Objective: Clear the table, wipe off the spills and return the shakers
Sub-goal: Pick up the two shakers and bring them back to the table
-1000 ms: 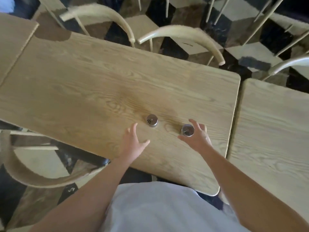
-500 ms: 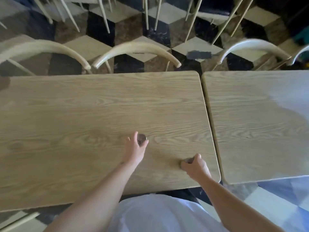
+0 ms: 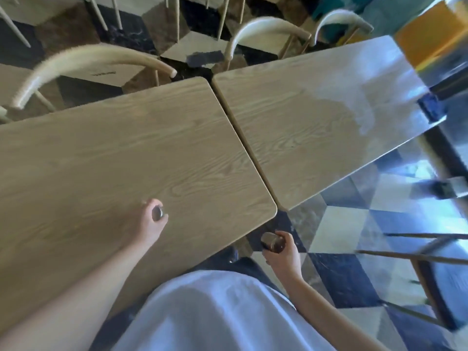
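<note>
Left hand point(image 3: 147, 221) is closed around a small metal-capped shaker point(image 3: 157, 212), held over the light wooden rectangular table point(image 3: 121, 158) near its front right corner; whether the shaker's base touches the tabletop cannot be told. Right hand point(image 3: 282, 252) grips a second shaker of dark glass point(image 3: 272, 240), tilted on its side, off the table edge and above the chequered tile floor point(image 3: 342, 224). A second light wooden table point(image 3: 316, 110) stands just beside the first, with pale curved-back chairs point(image 3: 83, 59) along the far side.
</note>
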